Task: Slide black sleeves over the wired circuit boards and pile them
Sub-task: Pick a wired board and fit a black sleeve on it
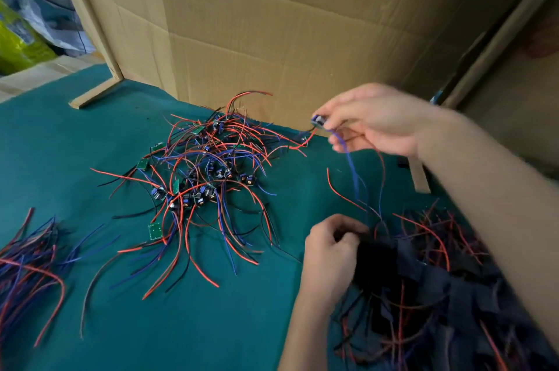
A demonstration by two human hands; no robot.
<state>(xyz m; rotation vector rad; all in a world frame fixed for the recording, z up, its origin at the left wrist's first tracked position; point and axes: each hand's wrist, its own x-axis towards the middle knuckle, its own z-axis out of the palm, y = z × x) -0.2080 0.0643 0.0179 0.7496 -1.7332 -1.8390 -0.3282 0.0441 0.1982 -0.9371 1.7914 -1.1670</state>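
On the green-cloth counter (90,159), a tangle of bare green circuit boards with red and blue wires (199,177) waits. The left hand (329,252) pinches a black fabric sleeve (375,258); the right hand (378,119), fingers clamped, lifts one small wired board (317,121). Best gather its dangling wires first, then feed them through.

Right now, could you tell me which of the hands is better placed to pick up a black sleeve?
Left. The left hand rests at the black sleeve pile, while the right hand holds a wired circuit board aloft.
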